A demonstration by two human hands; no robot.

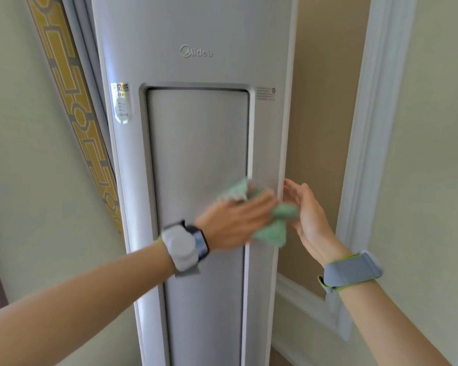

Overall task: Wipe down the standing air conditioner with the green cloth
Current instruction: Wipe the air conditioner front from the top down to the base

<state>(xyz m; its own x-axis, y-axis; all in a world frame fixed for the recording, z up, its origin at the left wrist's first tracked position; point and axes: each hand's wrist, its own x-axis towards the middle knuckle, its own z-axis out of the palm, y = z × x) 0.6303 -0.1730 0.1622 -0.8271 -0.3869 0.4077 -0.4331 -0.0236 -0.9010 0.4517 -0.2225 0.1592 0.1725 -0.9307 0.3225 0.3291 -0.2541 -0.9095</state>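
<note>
Standing air conditioner (pixel 196 128): tall, pale grey-white cabinet, upright against the wall, filling the centre of the view. "Midea" logo (pixel 196 52) on the upper front; holographic sticker (pixel 121 104) at the left edge; long recessed panel (pixel 196 159) below the logo.

Green cloth (pixel 273 233): mint-coloured, crumpled and motion-blurred, held against the cabinet front at the panel's right border.

Left hand (pixel 233 220): flat, fingers extended, pressing the cloth onto the surface. Blurred.

Right hand (pixel 310 215): fingers straight and relaxed, holding nothing, just beside the cabinet's right edge; contact with the cabinet cannot be determined.
</note>
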